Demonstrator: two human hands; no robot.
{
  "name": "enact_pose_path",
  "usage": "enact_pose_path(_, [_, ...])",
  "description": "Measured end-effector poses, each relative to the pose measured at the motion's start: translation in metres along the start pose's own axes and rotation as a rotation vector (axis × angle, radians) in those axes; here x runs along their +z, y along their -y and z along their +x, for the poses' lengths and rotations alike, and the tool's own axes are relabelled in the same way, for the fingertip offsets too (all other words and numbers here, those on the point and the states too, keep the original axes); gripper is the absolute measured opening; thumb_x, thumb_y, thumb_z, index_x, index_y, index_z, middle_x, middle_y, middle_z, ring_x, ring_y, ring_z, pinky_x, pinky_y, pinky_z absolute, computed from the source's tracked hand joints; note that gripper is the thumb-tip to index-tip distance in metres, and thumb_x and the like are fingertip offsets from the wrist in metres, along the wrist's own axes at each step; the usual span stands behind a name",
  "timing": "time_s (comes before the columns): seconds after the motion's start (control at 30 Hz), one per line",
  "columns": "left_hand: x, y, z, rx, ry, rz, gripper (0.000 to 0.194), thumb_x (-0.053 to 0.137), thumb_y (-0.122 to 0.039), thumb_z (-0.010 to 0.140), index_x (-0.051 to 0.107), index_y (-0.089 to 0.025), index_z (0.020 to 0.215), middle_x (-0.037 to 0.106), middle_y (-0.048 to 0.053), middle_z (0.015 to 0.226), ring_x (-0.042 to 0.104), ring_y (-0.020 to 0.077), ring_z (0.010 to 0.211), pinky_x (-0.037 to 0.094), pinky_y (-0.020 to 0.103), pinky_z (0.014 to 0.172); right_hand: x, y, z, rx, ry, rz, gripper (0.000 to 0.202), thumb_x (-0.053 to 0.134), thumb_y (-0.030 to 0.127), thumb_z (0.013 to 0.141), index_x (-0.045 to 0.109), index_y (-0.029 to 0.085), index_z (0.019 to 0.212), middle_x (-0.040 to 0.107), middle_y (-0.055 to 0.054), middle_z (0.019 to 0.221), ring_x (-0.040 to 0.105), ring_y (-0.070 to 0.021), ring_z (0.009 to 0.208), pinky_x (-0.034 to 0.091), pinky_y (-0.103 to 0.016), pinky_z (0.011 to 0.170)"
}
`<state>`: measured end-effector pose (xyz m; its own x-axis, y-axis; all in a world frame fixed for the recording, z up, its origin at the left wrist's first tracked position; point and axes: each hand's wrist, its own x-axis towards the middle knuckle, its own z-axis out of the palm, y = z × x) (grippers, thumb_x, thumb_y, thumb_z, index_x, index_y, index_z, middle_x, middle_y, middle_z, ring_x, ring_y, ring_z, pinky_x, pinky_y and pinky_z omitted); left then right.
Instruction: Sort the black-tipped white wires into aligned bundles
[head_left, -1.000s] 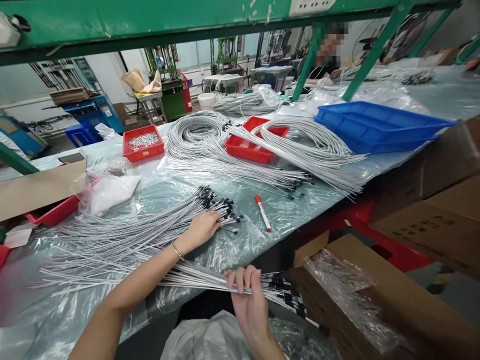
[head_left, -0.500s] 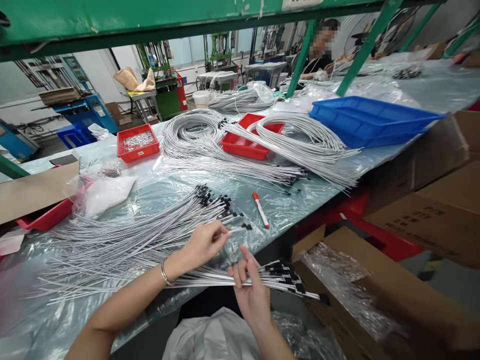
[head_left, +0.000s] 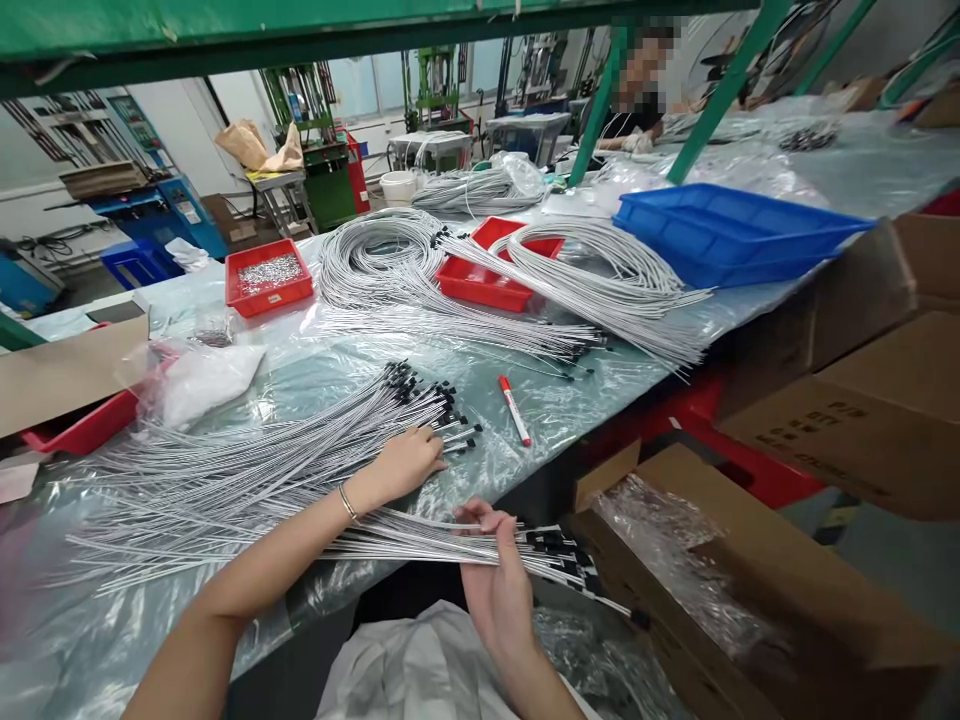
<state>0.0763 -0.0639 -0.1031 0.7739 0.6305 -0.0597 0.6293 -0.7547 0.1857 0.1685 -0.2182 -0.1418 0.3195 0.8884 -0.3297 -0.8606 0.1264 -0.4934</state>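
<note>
My right hand (head_left: 499,580) is closed around a bundle of white cables (head_left: 420,545) near their black-tipped ends, which stick out to the right. The thumb lies across the top of the bundle. My left hand (head_left: 409,462), with a bracelet at the wrist, rests at the near side of a spread pile of similar white cables (head_left: 300,430) on the table. Its fingers are curled down among the cables by the black ends (head_left: 442,400); the fingertips are hidden, so what they pinch does not show. A red and white marker (head_left: 514,410) lies right of the pile.
Coiled white cables (head_left: 375,250) lie farther back, by a red tray (head_left: 495,297). A red bin (head_left: 270,300) holds small metal parts. Blue trays (head_left: 735,265) stand at right, with cardboard boxes (head_left: 847,410) below. A green frame crosses overhead; a person sits beyond.
The cable my left hand held up is no longer in it; a cable now lies under my right fingers atop the bundle. My left hand has moved back left to the pile.
</note>
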Motion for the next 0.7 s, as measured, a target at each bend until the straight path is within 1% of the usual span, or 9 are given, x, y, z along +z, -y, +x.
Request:
enact_pose_path(0.03, [0.004, 0.003, 0.001, -0.028, -0.004, -0.041, 0.024, 0.038, -0.036, 0.091, 0.052, -0.015, 0.089, 0.058, 0.007, 0.084, 0.055, 0.0189, 0.077, 0.04, 0.028, 0.064, 0.0, 0.0, 0.0, 0.003, 0.025, -0.001, 0.034, 0.06, 0.051, 0.075, 0.052, 0.021, 0.062, 0.054, 0.002, 0.077, 0.053, -0.0158, 0.083, 0.04, -0.033, 0.081])
enact_pose_path(0.1, [0.009, 0.005, 0.0, -0.082, -0.06, -0.137, 0.027, 0.033, -0.037, 0.092, 0.047, -0.016, 0.101, 0.059, 0.005, 0.083, 0.055, 0.0173, 0.072, 0.041, 0.028, 0.064, 0.0, 0.001, 0.0, 0.016, 0.08, 0.011, 0.036, 0.055, 0.05, 0.079, 0.047, 0.021, 0.059, 0.045, 0.004, 0.06, 0.051, -0.0145, 0.069, 0.039, -0.036, 0.084])
enact_pose_path(0.17, [0.012, 0.005, -0.001, -0.074, -0.084, -0.145, 0.033, 0.038, -0.043, 0.09, 0.044, -0.016, 0.108, 0.058, 0.006, 0.089, 0.055, 0.018, 0.077, 0.043, 0.029, 0.067, 0.001, 0.0, 0.0, 0.017, 0.115, 0.046, 0.038, 0.051, 0.048, 0.083, 0.042, 0.02, 0.058, 0.034, 0.006, 0.051, 0.04, -0.0115, 0.053, 0.039, -0.035, 0.079])
enact_pose_path(0.23, [0.014, 0.005, -0.001, -0.039, -0.067, -0.058, 0.031, 0.045, -0.043, 0.087, 0.047, -0.017, 0.102, 0.056, 0.007, 0.094, 0.055, 0.0199, 0.083, 0.043, 0.03, 0.069, 0.002, 0.0, 0.0, 0.009, 0.121, 0.078, 0.038, 0.05, 0.046, 0.084, 0.041, 0.02, 0.058, 0.03, 0.006, 0.05, 0.031, -0.0099, 0.048, 0.038, -0.033, 0.073])
enact_pose_path(0.33, [0.018, 0.005, 0.0, -0.035, -0.058, 0.055, 0.021, 0.041, -0.034, 0.089, 0.051, -0.016, 0.093, 0.054, 0.008, 0.093, 0.053, 0.0208, 0.088, 0.043, 0.03, 0.07, 0.002, 0.0, 0.0, 0.023, 0.107, 0.081, 0.036, 0.049, 0.046, 0.085, 0.042, 0.02, 0.06, 0.026, 0.007, 0.049, 0.025, -0.0096, 0.047, 0.036, -0.032, 0.068])
enact_pose_path(0.43, [0.02, 0.008, 0.0, -0.019, -0.09, 0.011, 0.027, 0.043, -0.037, 0.088, 0.049, -0.016, 0.104, 0.054, 0.009, 0.098, 0.053, 0.0214, 0.093, 0.044, 0.031, 0.076, 0.001, -0.001, 0.0, 0.031, 0.092, 0.07, 0.036, 0.05, 0.046, 0.084, 0.043, 0.02, 0.061, 0.024, 0.007, 0.048, 0.023, -0.0096, 0.047, 0.035, -0.031, 0.067])
enact_pose_path(0.5, [0.02, 0.011, 0.001, -0.049, -0.103, -0.047, 0.03, 0.043, -0.038, 0.088, 0.046, -0.015, 0.107, 0.055, 0.009, 0.099, 0.054, 0.0208, 0.091, 0.044, 0.031, 0.076, 0.0, -0.001, 0.001, 0.025, 0.09, 0.066, 0.036, 0.05, 0.047, 0.084, 0.043, 0.02, 0.061, 0.024, 0.007, 0.048, 0.023, -0.0094, 0.047, 0.034, -0.031, 0.067])
enact_pose_path(0.6, [0.019, 0.016, 0.005, -0.102, -0.064, -0.081, 0.021, 0.042, -0.034, 0.089, 0.05, -0.015, 0.096, 0.057, 0.008, 0.093, 0.056, 0.0193, 0.083, 0.043, 0.03, 0.072, 0.0, 0.0, 0.001, 0.023, 0.089, 0.061, 0.036, 0.05, 0.046, 0.084, 0.042, 0.02, 0.061, 0.023, 0.007, 0.049, 0.022, -0.0093, 0.047, 0.034, -0.031, 0.066])
enact_pose_path(0.7, [0.018, 0.021, 0.009, -0.082, -0.046, -0.081, 0.02, 0.048, -0.034, 0.087, 0.05, -0.015, 0.093, 0.057, 0.007, 0.09, 0.056, 0.0189, 0.08, 0.041, 0.029, 0.069, 0.0, -0.001, 0.0, 0.03, 0.083, 0.062, 0.037, 0.049, 0.046, 0.084, 0.041, 0.02, 0.06, 0.023, 0.007, 0.049, 0.022, -0.0095, 0.047, 0.033, -0.031, 0.065])
